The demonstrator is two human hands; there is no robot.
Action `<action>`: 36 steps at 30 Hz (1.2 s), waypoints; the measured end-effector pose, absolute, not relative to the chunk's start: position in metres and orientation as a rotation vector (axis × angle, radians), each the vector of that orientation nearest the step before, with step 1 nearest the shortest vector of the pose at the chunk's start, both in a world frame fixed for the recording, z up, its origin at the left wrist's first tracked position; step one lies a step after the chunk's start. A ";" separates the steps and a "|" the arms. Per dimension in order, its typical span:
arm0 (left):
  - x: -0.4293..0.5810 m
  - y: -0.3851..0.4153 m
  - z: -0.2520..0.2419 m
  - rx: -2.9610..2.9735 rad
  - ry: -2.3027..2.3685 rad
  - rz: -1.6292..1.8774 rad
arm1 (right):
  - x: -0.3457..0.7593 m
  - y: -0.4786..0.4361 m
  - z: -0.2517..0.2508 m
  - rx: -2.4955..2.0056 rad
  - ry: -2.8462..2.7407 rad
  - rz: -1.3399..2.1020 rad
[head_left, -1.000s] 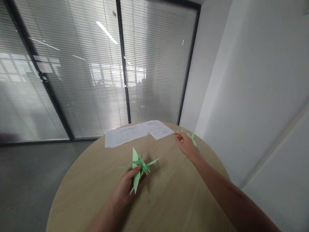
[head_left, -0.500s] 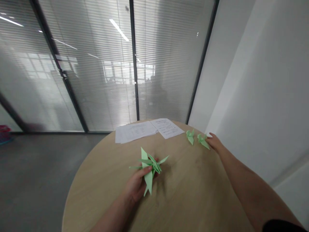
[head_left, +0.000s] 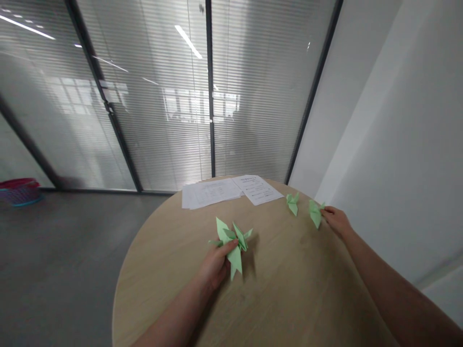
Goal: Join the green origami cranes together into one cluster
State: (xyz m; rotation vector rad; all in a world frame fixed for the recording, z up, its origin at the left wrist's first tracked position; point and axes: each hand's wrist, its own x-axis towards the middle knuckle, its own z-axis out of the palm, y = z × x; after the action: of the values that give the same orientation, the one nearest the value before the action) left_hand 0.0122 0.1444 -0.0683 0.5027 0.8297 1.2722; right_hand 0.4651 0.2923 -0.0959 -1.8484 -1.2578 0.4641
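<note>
Left hand: your left hand (head_left: 217, 264) grips a large green paper crane (head_left: 232, 239), thumb on its near side, holding it up just above the surface (head_left: 275, 289).
Right hand: your right hand (head_left: 336, 220) reaches to the far right edge of the surface and pinches a small green crane (head_left: 315, 212) at its right side; the crane sits on the surface.
Second small crane: it (head_left: 292, 202) stands on the surface just left of the pinched one, apart from it and untouched.
Papers: white printed sheets (head_left: 231, 191) lie flat at the far edge of the surface, overlapping.
Container: a pink and blue basket (head_left: 20, 191) rests on the floor at the far left, by the glass wall; you cannot see into it.
Hard to make out: print on the sheets is too small to read; your left fingers are hidden behind the large crane; your right fingertips are too small to tell apart.
</note>
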 end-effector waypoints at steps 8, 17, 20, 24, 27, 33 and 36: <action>0.016 0.146 -0.067 0.513 0.955 1.338 | 0.352 0.203 -0.045 -1.358 -1.470 0.557; 0.012 0.137 -0.056 0.384 0.652 1.287 | 0.192 0.143 -0.026 -1.009 -1.835 0.406; 0.010 0.135 -0.054 0.353 0.597 1.259 | 0.180 0.142 -0.033 -1.025 -1.916 0.315; 0.009 0.135 -0.059 0.401 0.541 1.261 | 0.177 0.142 -0.041 -1.094 -1.932 0.280; 0.011 0.134 -0.061 0.476 0.551 1.247 | 0.176 0.142 -0.044 -1.100 -1.929 0.323; 0.014 0.132 -0.059 0.488 0.653 1.187 | 0.172 0.136 -0.041 -1.008 -1.978 0.467; 0.011 0.135 -0.059 0.460 0.663 1.179 | 0.176 0.133 -0.038 -0.906 -2.012 0.564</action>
State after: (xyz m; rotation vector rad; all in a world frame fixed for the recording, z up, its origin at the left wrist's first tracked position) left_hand 0.0113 0.1345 -0.0593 0.4596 0.6627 1.1794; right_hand 0.1757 0.1326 -0.0376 -0.9057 -2.0122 0.5639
